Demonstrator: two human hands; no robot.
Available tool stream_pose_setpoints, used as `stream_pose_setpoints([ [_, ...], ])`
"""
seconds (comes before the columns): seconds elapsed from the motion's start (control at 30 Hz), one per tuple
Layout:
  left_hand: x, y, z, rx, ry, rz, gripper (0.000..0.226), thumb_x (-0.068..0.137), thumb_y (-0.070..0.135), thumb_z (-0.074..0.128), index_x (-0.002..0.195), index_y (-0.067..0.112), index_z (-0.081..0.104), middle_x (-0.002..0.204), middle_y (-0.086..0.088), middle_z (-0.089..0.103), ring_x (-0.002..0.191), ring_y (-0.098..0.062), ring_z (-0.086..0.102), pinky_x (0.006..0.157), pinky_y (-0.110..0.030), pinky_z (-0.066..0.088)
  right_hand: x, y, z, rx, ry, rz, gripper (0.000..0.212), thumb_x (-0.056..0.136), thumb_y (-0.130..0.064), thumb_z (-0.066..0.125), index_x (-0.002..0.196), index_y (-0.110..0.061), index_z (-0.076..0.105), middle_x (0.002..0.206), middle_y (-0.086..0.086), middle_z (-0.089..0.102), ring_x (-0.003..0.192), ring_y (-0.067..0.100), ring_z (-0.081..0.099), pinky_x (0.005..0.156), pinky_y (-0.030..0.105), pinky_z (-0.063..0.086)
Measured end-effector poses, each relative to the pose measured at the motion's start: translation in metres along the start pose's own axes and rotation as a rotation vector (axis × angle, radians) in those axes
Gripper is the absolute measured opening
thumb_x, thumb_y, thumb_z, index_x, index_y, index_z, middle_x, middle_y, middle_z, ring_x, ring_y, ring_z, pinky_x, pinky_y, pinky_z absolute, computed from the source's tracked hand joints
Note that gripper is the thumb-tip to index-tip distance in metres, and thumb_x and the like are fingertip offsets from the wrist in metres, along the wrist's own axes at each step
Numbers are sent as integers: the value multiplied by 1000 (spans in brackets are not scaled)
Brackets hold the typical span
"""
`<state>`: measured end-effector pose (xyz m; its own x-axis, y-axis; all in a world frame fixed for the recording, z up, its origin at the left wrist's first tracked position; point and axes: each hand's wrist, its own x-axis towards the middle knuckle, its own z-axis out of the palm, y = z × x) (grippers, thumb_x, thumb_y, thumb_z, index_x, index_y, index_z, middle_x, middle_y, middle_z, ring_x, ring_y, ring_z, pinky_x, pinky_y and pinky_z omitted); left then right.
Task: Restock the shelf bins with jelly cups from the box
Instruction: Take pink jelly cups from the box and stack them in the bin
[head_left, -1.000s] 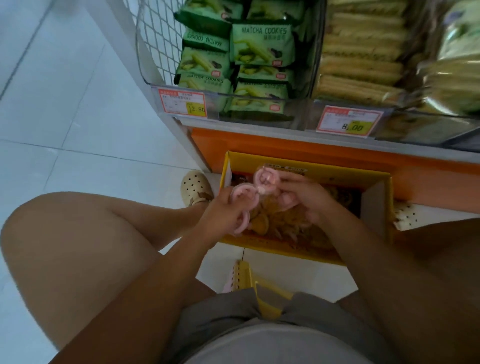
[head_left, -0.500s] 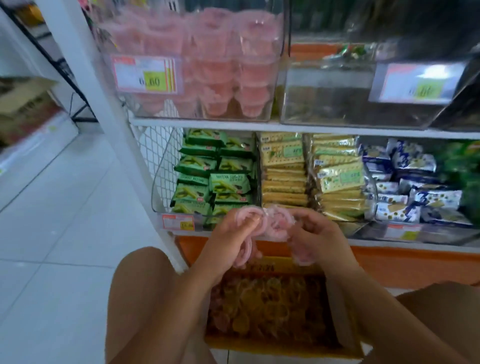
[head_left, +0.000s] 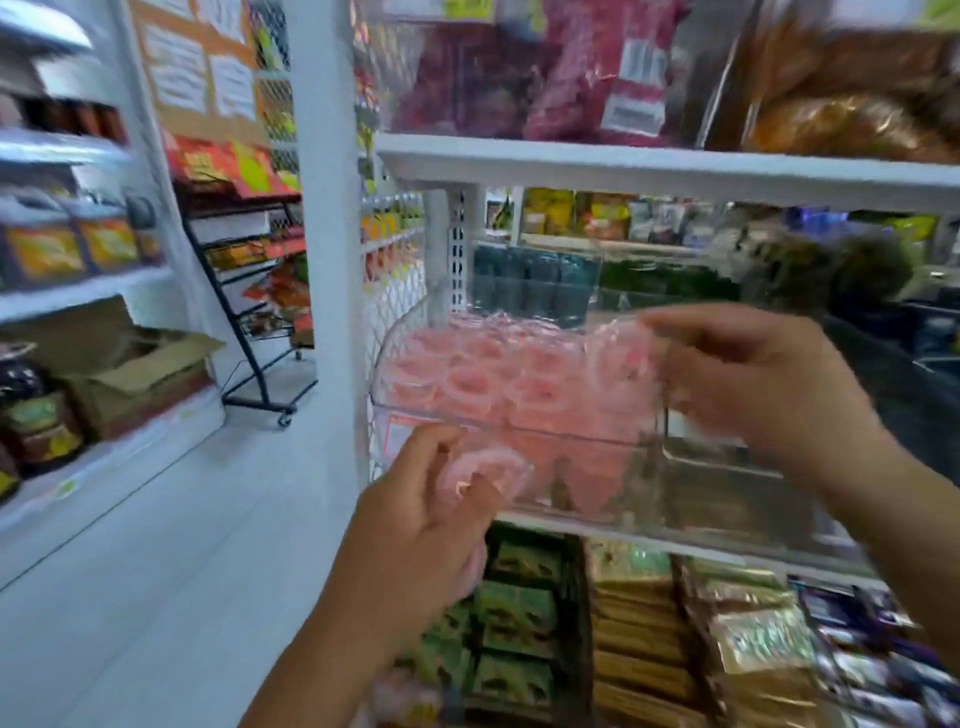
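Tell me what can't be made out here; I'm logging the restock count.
Head view only:
- Left hand: number of cups hidden by its fingers and motion blur.
- Right hand: its cups smear into the bin's pink contents.
- Price tag: blurred, partly behind the left hand.
- Box: below the bottom edge.

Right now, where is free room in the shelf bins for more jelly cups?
Crowded: the pink-filled bin, heaped with jelly cups near its rim. Free: the clear bin right of it, below the right hand, looks bare.
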<state>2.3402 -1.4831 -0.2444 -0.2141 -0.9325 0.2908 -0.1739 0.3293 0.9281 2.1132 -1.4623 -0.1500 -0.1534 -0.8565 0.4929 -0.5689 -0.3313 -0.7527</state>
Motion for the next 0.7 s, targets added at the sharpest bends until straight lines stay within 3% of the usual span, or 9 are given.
stream_pose_setpoints([
  [0.13, 17, 7, -34, 163, 118, 39, 21, 84, 52, 62, 101, 44, 54, 79, 13, 62, 65, -6, 62, 64, -32, 48, 88, -23, 24, -195, -145, -15, 16, 89, -21, 66, 94, -35, 73, 68, -5, 71, 48, 0, 57, 45, 13, 47],
  [0.27, 29, 14, -57, 238, 113, 36, 26, 80, 64, 55, 98, 45, 52, 82, 15, 68, 64, -7, 66, 65, -38, 54, 160, -17, 67, -310, -329, 57, 23, 91, -9, 61, 107, -23, 70, 74, -4, 67, 41, -3, 56, 40, 13, 45],
  [0.4, 38, 18, -71, 296, 100, 47, 35, 76, 72, 50, 97, 44, 51, 85, 20, 68, 64, -8, 67, 69, -43, 56, 216, 3, 109, -438, -545, 165, 26, 94, -13, 59, 116, -23, 66, 82, -2, 71, 56, 8, 62, 57, 23, 44],
  [0.5, 42, 20, -77, 335, 96, 20, 35, 72, 70, 48, 96, 44, 50, 83, 21, 68, 63, -9, 67, 69, -42, 56, 232, 16, 132, -456, -657, 252, 27, 95, -11, 57, 119, -22, 63, 98, 4, 70, 66, 9, 61, 60, 22, 37],
  [0.53, 43, 20, -78, 345, 100, 11, 35, 72, 71, 47, 96, 45, 50, 82, 21, 68, 63, -9, 67, 69, -42, 56, 234, 19, 138, -447, -692, 269, 27, 94, -9, 58, 118, -21, 64, 98, 5, 71, 66, 10, 62, 61, 22, 38],
  [0.63, 44, 18, -82, 360, 101, -16, 36, 77, 74, 44, 98, 46, 50, 82, 20, 68, 65, -8, 67, 71, -43, 57, 236, 27, 151, -436, -788, 305, 28, 91, -1, 60, 109, -21, 67, 72, -1, 72, 56, 12, 62, 51, 20, 41],
  [0.7, 44, 16, -84, 354, 108, -25, 34, 78, 72, 46, 100, 46, 50, 82, 19, 69, 66, -8, 68, 72, -43, 57, 238, 30, 155, -427, -818, 301, 33, 90, 4, 59, 113, -20, 68, 70, -3, 73, 62, 14, 65, 54, 23, 47],
])
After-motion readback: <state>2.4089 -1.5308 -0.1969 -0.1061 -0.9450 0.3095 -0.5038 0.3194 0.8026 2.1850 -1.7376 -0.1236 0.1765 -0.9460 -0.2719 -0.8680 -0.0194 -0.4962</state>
